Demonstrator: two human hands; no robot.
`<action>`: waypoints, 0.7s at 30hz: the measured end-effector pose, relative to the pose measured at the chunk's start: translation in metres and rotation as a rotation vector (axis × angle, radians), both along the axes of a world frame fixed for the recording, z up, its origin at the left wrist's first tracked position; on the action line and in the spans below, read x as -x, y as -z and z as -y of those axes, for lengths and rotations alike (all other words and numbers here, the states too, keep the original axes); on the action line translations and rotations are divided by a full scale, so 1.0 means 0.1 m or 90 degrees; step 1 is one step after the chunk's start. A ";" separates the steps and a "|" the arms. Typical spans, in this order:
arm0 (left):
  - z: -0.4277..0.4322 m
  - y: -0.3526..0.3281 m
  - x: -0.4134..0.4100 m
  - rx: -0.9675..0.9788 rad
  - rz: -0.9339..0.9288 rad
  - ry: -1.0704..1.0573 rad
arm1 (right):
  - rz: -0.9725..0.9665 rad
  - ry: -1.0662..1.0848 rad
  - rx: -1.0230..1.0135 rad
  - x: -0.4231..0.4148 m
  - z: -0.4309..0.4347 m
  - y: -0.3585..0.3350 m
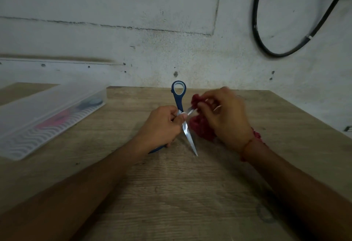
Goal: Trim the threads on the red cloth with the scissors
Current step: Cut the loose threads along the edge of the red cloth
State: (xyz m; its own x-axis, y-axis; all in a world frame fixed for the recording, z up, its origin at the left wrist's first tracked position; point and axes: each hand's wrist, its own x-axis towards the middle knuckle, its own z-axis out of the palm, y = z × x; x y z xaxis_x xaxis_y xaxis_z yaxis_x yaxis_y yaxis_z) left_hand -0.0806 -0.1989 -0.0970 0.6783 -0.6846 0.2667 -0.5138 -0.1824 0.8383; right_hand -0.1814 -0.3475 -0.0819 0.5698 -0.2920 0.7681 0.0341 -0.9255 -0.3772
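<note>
Left hand (160, 126) grips the splayed scissors (187, 132); right hand (226, 118) pinches the red cloth (202, 129). Clear box (47, 107) lies left on the desk (181, 193), black cable (274, 54) on the wall (133, 11).

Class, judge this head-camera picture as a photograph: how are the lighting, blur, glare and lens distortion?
Head view: lighting dim, corners darker; the right hand and red cloth are motion-blurred; the scissors show a bright glint on one blade; the plastic box at the left edge looks smeared, likely wide-angle stretch.

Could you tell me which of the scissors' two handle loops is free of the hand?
The upper loop, standing clear above the left hand; the lower loop is mostly hidden under that hand, which grips the scissors.
</note>
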 end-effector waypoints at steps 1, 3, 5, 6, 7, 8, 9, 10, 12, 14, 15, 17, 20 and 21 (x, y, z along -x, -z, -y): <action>0.00 0.00 0.00 -0.004 0.005 -0.003 | -0.036 -0.028 0.041 -0.02 -0.06 0.08; -0.01 0.01 0.01 -0.018 0.015 -0.010 | -0.075 -0.058 0.093 -0.05 -0.13 0.19; -0.02 0.01 0.00 -0.022 0.014 -0.014 | -0.078 -0.062 0.118 -0.06 -0.14 0.21; -0.02 0.00 0.00 -0.020 0.005 -0.012 | -0.087 -0.076 0.125 -0.05 -0.13 0.21; -0.04 0.00 -0.01 -0.018 -0.010 -0.005 | -0.106 -0.097 0.135 -0.05 -0.13 0.21; -0.05 -0.01 -0.01 -0.013 -0.029 0.007 | -0.130 -0.116 0.149 -0.04 -0.12 0.21; -0.06 -0.02 -0.01 -0.007 -0.049 0.021 | -0.154 -0.129 0.166 -0.03 -0.11 0.21; -0.06 -0.02 -0.01 -0.002 -0.062 0.034 | -0.177 -0.130 0.189 -0.03 -0.08 0.20; -0.08 -0.02 -0.01 -0.005 -0.058 0.047 | -0.204 -0.107 0.242 -0.04 -0.02 0.18; -0.08 -0.01 -0.02 -0.008 -0.032 0.043 | -0.206 -0.075 0.277 -0.05 0.03 0.17; -0.08 0.00 -0.02 -0.007 -0.021 0.040 | -0.204 -0.061 0.285 -0.06 0.04 0.17; -0.08 0.01 -0.03 -0.001 0.000 0.036 | -0.194 -0.032 0.291 -0.05 0.03 0.18; -0.07 0.02 -0.04 0.000 0.026 0.044 | -0.172 -0.039 0.272 -0.04 0.03 0.20; -0.07 0.02 -0.05 -0.011 0.041 0.046 | -0.174 -0.062 0.256 -0.04 0.04 0.20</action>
